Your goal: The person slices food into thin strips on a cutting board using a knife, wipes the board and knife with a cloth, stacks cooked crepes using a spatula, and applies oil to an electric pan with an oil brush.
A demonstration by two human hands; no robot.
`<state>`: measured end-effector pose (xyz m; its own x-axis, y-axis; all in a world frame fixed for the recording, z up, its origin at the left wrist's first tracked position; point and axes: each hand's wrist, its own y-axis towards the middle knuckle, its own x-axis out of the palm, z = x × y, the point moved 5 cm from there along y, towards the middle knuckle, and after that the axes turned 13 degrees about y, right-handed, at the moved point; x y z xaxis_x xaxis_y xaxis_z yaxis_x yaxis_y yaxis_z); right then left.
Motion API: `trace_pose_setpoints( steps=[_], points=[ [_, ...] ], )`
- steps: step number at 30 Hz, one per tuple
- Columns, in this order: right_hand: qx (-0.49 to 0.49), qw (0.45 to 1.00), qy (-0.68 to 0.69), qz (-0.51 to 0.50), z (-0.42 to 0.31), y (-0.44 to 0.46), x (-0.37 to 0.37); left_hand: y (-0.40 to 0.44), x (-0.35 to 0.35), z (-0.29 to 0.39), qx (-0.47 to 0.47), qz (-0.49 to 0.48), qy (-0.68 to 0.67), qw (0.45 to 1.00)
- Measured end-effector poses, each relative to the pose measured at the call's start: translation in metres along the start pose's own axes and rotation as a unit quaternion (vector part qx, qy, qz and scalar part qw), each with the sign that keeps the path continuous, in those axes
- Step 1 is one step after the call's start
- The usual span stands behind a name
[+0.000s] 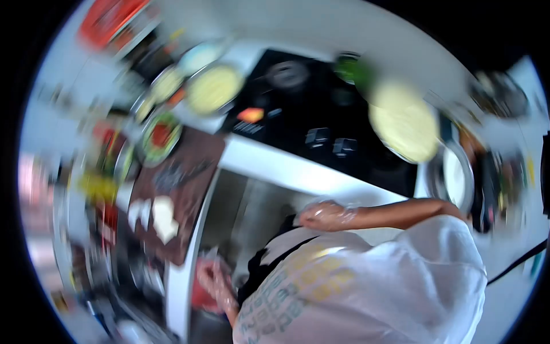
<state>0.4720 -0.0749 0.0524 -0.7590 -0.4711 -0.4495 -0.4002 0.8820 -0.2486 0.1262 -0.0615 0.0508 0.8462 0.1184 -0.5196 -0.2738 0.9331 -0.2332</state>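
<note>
My left hand, in a clear plastic glove, hangs low beside the counter edge, close to a red thing that I cannot make out. My right hand, also gloved in clear plastic, is in front of my body below the cooktop. Motion blur smears the fingers of both hands, and I see nothing held in either. Nearest my left hand on the counter is a brown cutting board. It carries a pale, whitish piece and a dark, blurred utensil.
A bowl of pale yellow batter or dough stands behind the board, near a bowl with green and red contents. A large pale round thing sits over the cooktop's right side. A metal pan lies farther right.
</note>
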Motion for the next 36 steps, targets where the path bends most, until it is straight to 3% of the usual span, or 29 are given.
trace_pose_setpoints(
  steps=[1,2,3,4,6,7,10,14,17,19,21,23,24,25,26,27,28,30,31,32,35,36],
  points=[
    [0.036,0.999,0.016,0.016,-0.003,-0.014,-0.006,-0.008,0.013,0.059,0.003,-0.007,0.010,1.000],
    [0.088,0.996,0.017,0.028,-0.014,-0.028,-0.018,-0.002,0.024,0.069,0.002,-0.063,-0.006,0.998],
    [0.099,0.994,0.005,0.049,-0.018,-0.040,-0.028,0.020,0.035,0.054,0.089,-0.063,-0.003,0.994],
    [0.107,0.992,-0.007,0.063,-0.015,-0.051,-0.034,0.028,0.053,0.066,0.122,-0.121,-0.038,0.985],
    [0.212,0.969,-0.055,0.112,0.000,-0.074,-0.034,0.054,0.078,0.070,0.147,-0.169,-0.020,0.974],
    [0.219,0.955,-0.056,0.193,0.006,-0.090,-0.034,0.073,0.093,0.068,0.230,-0.176,-0.014,0.957],
    [0.282,0.903,0.040,0.320,0.004,-0.136,-0.020,0.082,0.142,0.099,0.276,-0.237,0.039,0.931],
    [0.336,0.839,0.056,0.423,-0.012,-0.180,0.014,0.066,0.205,0.127,0.369,-0.317,0.107,0.867],
    [0.407,0.798,0.062,0.440,-0.024,-0.202,0.039,0.056,0.235,0.134,0.442,-0.343,0.152,0.815],
    [0.444,0.773,0.091,0.443,-0.031,-0.213,0.047,0.044,0.245,0.133,0.553,-0.310,0.217,0.742],
    [0.448,0.761,0.103,0.458,-0.032,-0.218,0.053,0.025,0.248,0.128,0.730,-0.178,0.311,0.582],
    [0.444,0.762,0.099,0.461,-0.031,-0.223,0.056,0.015,0.257,0.118,0.742,-0.168,0.369,0.534],
    [0.435,0.775,0.086,0.451,-0.027,-0.228,0.050,0.026,0.263,0.106,0.519,-0.363,0.337,0.697],
    [0.416,0.795,0.080,0.434,-0.024,-0.225,0.049,0.037,0.261,0.089,0.246,-0.424,0.246,0.836],
    [0.382,0.814,0.071,0.432,-0.017,-0.227,0.051,0.028,0.258,0.101,0.434,-0.360,0.310,0.766],
    [0.336,0.835,0.065,0.432,-0.003,-0.227,0.045,0.017,0.251,0.112,0.597,-0.231,0.359,0.679],
    [0.333,0.834,0.082,0.431,0.006,-0.224,0.037,0.024,0.245,0.110,0.495,-0.274,0.307,0.765],
    [0.313,0.859,0.086,0.396,0.019,-0.195,0.008,0.018,0.227,0.120,0.472,-0.198,0.192,0.837],
    [0.301,0.877,0.069,0.369,0.026,-0.180,-0.008,0.029,0.233,0.100,0.416,-0.225,0.205,0.857],
    [0.300,0.886,0.046,0.349,0.031,-0.166,-0.017,0.015,0.215,0.124,0.356,-0.253,0.086,0.896],
    [0.127,0.925,-0.006,0.358,0.022,-0.112,-0.057,0.018,0.202,0.109,0.311,-0.214,0.156,0.913],
    [0.110,0.934,-0.045,0.336,0.021,-0.093,-0.065,0.018,0.195,0.105,0.312,-0.203,0.162,0.914]
  ],
)
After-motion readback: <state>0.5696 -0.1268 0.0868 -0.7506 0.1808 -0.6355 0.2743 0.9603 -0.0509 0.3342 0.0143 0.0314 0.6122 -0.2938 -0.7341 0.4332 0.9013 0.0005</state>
